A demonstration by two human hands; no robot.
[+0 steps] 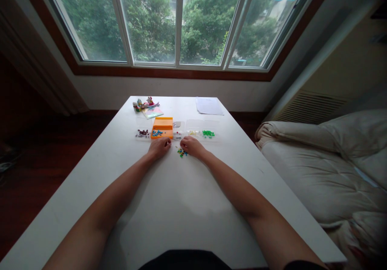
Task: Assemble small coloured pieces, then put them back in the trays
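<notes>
At 10 o'clock from the loose pile, a clear tray [142, 140] is holding dark red pieces [142, 132]. The left hand [159, 147] is curling just below an orange case [163, 121], which is carrying blue pieces [157, 133]. On the white counter [169, 205], loose multicoloured pieces [181, 152] are lying between the hands, looking light, stiff and probably slippery, likely suiting a fingertip pinch at the edges. The right hand [192, 146] is curling at their 2 o'clock; whether either grip is closing on anything is remaining unclear. Towards 1 o'clock, a wider clear tray [201, 123] is containing green pieces [208, 133].
</notes>
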